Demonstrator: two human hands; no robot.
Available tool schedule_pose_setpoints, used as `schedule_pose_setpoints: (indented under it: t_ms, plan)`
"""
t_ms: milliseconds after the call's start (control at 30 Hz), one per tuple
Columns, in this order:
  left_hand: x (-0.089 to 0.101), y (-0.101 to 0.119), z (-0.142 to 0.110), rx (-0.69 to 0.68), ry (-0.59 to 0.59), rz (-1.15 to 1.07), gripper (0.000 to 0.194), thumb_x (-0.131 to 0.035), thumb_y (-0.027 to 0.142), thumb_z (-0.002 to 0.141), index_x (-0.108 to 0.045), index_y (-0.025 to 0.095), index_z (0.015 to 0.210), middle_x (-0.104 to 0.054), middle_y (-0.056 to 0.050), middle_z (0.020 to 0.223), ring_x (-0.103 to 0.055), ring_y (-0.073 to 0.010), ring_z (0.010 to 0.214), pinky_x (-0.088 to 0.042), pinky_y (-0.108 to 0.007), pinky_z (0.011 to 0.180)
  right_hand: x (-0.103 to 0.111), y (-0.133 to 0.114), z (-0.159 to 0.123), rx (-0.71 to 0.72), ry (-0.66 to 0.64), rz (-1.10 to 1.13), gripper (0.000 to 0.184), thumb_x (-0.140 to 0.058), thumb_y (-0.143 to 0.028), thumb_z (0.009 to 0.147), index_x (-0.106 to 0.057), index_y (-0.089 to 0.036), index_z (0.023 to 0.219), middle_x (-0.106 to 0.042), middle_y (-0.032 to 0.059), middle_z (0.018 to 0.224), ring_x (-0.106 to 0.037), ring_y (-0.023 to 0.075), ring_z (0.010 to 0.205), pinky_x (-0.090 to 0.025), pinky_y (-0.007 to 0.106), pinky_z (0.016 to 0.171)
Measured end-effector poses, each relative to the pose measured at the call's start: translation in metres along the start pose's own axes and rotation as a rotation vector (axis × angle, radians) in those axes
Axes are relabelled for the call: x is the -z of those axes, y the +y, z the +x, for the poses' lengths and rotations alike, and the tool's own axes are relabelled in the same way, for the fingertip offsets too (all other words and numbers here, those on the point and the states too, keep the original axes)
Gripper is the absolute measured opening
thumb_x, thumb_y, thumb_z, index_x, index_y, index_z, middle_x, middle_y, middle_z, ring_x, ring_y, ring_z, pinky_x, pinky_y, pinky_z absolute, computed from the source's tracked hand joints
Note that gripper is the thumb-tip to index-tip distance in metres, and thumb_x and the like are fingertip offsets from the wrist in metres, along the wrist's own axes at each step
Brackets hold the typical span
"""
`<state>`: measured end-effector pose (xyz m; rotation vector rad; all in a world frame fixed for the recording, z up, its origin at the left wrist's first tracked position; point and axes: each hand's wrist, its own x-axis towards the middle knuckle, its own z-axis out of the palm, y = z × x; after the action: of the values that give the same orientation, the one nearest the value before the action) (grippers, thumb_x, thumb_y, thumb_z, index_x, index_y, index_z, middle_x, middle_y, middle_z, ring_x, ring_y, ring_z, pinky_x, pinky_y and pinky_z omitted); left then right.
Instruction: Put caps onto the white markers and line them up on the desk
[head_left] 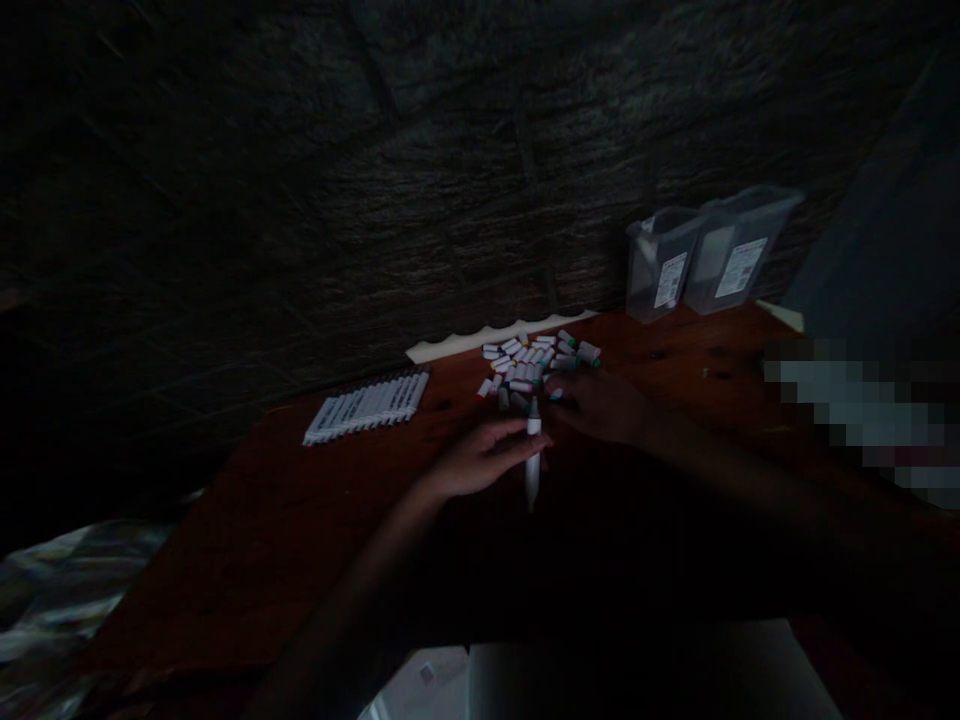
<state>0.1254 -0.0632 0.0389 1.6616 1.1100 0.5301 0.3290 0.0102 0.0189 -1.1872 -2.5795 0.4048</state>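
My left hand (487,458) grips a white marker (533,465), held nearly upright with its bare, capless end pointing up. Just to the right, my right hand (604,405) reaches to the near edge of a pile of marker caps (525,368). Its fingers are bent around a small white cap (556,395); the dim light hides part of the grip. The loose caps are white with coloured ends. Off to the left, a row of white markers (367,408) lies side by side on the reddish-brown wooden table (300,520).
Two clear plastic containers (660,270) with labels stand at the back right against the dark textured wall (450,180). A pale wavy-edged strip (495,337) runs along the table's back. Shiny plastic wrapping (75,580) lies at the lower left.
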Motion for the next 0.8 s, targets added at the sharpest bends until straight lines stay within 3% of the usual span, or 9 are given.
schedule_pose_setpoints:
  t_ms: [800]
  plan:
    - [-0.0013, 0.0033, -0.0001, -0.015, -0.003, 0.02, 0.033, -0.056, 0.043, 0.091, -0.067, 0.015, 0.103, -0.07, -0.005, 0.09, -0.063, -0.0154, 0.083, -0.048, -0.027, 0.079, 0.0002, -0.0007, -0.0009, 0.006, 0.024, 0.004, 0.028, -0.051, -0.035, 0.092, -0.065, -0.021, 0.112, -0.07, 0.0073, 0.109, -0.064, 0.0235, 0.098, -0.047, 0.033, 0.081]
